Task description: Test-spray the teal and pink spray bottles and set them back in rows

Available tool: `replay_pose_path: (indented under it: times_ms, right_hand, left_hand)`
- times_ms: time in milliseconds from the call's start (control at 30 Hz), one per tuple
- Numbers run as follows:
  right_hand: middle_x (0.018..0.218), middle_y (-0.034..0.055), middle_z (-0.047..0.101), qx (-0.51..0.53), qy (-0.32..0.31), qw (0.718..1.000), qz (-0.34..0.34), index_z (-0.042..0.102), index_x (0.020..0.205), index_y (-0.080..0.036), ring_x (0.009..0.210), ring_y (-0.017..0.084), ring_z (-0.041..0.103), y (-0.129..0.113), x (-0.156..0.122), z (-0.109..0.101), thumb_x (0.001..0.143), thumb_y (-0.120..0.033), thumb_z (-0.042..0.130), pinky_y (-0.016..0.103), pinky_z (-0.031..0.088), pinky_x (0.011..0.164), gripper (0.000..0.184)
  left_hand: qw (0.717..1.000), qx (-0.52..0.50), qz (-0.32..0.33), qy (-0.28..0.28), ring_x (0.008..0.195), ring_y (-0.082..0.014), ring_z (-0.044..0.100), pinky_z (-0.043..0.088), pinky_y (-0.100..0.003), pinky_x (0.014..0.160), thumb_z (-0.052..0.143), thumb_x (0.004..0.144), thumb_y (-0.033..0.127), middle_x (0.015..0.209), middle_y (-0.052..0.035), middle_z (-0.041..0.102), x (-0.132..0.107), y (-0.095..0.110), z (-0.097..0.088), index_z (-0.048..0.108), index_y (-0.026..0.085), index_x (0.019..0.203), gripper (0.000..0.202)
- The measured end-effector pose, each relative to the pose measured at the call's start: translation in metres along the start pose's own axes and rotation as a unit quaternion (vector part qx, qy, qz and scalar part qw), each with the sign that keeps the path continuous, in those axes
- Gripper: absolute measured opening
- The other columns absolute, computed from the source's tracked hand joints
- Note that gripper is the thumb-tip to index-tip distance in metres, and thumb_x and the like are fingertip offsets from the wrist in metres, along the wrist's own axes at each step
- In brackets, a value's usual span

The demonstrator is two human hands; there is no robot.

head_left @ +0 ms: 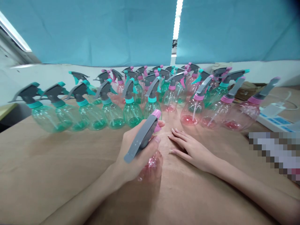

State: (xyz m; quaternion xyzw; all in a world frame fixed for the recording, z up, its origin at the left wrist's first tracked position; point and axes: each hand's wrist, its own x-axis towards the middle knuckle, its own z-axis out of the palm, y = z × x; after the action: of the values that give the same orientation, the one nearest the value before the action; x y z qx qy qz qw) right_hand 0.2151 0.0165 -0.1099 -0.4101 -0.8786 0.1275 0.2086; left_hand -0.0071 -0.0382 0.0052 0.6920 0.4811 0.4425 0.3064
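Note:
My left hand (133,150) is wrapped round the neck of a pink spray bottle (152,165) at the middle of the table. The bottle's grey trigger head with a pink nozzle tilts up and away to the right, and its collar is hidden by my fingers. To the right, my right hand (192,150) lies palm down on the wooden table (70,175), fingers stretched out, holding nothing. Just beyond my left hand stands a row of green spray bottles (133,114). Several pink spray bottles (191,114) stand beyond my right hand.
More pink and green bottles crowd the back of the table. At the right are a white power strip (274,120) with a plugged-in adapter (273,107) and a brown box (246,92). A blue curtain (93,31) hangs behind. A blurred-out patch covers something at the right edge.

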Motion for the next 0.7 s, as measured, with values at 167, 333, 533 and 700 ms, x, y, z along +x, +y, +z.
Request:
replay_pose_path:
  times_ms: [167, 333, 533, 700]
  right_hand:
    - [0.151, 0.0157, 0.044, -0.003, -0.007, 1.000, -0.003, 0.051, 0.143, -0.017, 0.142, 0.033, 0.036, 0.0008, -0.0001, 0.0003, 0.097, -0.055, 0.044, 0.056, 0.032, 0.115, 0.060]
    - [0.151, 0.0140, 0.045, 0.001, -0.003, 1.000, -0.002, 0.051, 0.143, -0.020, 0.142, 0.032, 0.037, 0.0007, 0.0002, 0.0001, 0.097, -0.055, 0.046, 0.056, 0.033, 0.115, 0.058]
    - [0.151, 0.0169, 0.044, -0.015, -0.020, 1.000, 0.000, 0.051, 0.142, -0.014, 0.143, 0.032, 0.036, -0.0015, 0.0012, -0.0019, 0.097, -0.057, 0.043, 0.054, 0.033, 0.115, 0.063]
    - [0.150, 0.0158, 0.045, -0.001, -0.010, 1.000, 0.001, 0.052, 0.142, -0.017, 0.142, 0.032, 0.037, -0.0010, 0.0015, -0.0014, 0.096, -0.057, 0.046, 0.055, 0.033, 0.115, 0.061]
  left_hand:
    - [0.999, -0.022, 0.032, -0.009, 0.104, -0.0227, 0.068, 0.056, -0.034, 0.089, 0.058, 0.082, 0.016, 0.116, -0.0038, 0.071, 0.0036, -0.0047, -0.0008, 0.066, 0.023, 0.111, 0.030]
    - [0.999, -0.005, 0.045, -0.008, 0.087, -0.0219, 0.070, 0.058, -0.034, 0.079, 0.057, 0.081, 0.016, 0.105, -0.0025, 0.073, 0.0052, -0.0096, -0.0022, 0.067, 0.024, 0.109, 0.031]
    - [0.999, 0.014, 0.036, -0.003, 0.085, -0.0210, 0.069, 0.057, -0.031, 0.074, 0.055, 0.078, 0.015, 0.108, -0.0017, 0.072, 0.0044, -0.0060, -0.0034, 0.068, 0.025, 0.108, 0.034]
    - [0.999, 0.030, 0.013, 0.000, 0.074, -0.0197, 0.066, 0.056, -0.032, 0.068, 0.057, 0.079, 0.020, 0.102, -0.0018, 0.073, 0.0041, -0.0060, -0.0037, 0.066, 0.025, 0.111, 0.034]
